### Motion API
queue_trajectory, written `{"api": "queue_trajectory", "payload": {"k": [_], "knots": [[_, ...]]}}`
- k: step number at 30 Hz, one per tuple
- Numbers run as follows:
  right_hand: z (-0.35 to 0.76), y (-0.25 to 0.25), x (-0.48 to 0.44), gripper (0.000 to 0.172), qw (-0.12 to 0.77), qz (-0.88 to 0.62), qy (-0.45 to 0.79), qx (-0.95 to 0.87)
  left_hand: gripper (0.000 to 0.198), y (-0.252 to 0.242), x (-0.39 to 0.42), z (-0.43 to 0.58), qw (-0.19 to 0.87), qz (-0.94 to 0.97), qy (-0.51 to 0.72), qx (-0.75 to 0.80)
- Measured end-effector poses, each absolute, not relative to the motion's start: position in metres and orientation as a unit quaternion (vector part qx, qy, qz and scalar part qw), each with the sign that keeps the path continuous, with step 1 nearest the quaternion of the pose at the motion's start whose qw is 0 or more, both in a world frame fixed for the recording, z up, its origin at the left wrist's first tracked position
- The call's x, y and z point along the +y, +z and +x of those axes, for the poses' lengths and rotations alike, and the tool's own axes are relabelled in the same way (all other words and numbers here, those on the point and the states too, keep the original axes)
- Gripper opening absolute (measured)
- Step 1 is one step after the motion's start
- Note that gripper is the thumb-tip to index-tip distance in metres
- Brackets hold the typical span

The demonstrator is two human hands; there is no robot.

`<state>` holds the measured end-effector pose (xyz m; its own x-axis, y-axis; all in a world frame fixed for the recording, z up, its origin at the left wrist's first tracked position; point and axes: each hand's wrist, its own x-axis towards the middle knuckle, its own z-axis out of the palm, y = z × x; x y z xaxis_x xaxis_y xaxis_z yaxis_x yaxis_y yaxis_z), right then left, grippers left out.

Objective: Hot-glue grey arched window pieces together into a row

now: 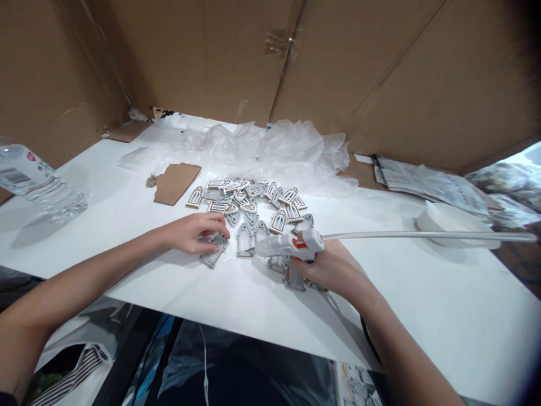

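Observation:
My right hand [333, 268] is wrapped round a white glue gun [289, 245] with a red trigger. Its nozzle points left and a long clear glue stick [422, 235] juts out to the right. My left hand [196, 232] is curled, fingertips pressing on a small grey arched window piece [214, 248] lying on the white table [236, 293]. The nozzle tip sits just right of that piece. A heap of several more arched window pieces [249, 197] lies behind both hands.
A brown cardboard cutout [175, 181] lies left of the heap. Crumpled clear plastic [274, 146] sits behind it. A plastic water bottle [29, 177] lies at far left. A white dish [452, 223] and papers [426, 180] are at right. Cardboard walls surround the table.

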<state>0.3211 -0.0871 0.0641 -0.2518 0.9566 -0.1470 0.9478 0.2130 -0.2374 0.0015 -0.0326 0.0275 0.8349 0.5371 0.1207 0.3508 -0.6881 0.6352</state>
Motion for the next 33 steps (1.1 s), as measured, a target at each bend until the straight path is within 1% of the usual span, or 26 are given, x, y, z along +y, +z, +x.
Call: {"api": "queue_trajectory", "payload": {"k": [9, 17, 21, 28, 33], "knots": [[0.3204, 0.0653, -0.087, 0.008, 0.012, -0.61, 0.145, -0.779, 0.025, 0.0288, -0.0324, 0.0015, 0.31, 0.908, 0.143, 0.244], [0.3203, 0.0643, -0.0873, 0.007, 0.028, -0.607, 0.139, -0.782, 0.026, 0.0284, -0.032, 0.001, 0.311, 0.908, 0.142, 0.244], [0.321, 0.0631, -0.0872, 0.011, 0.031, -0.609, 0.141, -0.78, 0.025, 0.0277, -0.0316, 0.0011, 0.311, 0.908, 0.144, 0.242], [0.3239, 0.0667, -0.0881, 0.01, 0.068, -0.602, 0.154, -0.781, 0.025, 0.0271, -0.0316, 0.0008, 0.312, 0.907, 0.145, 0.243], [0.3283, 0.0672, -0.0869, 0.01, 0.063, -0.587, 0.162, -0.791, 0.025, 0.0276, -0.0318, 0.001, 0.313, 0.906, 0.146, 0.244]]}}
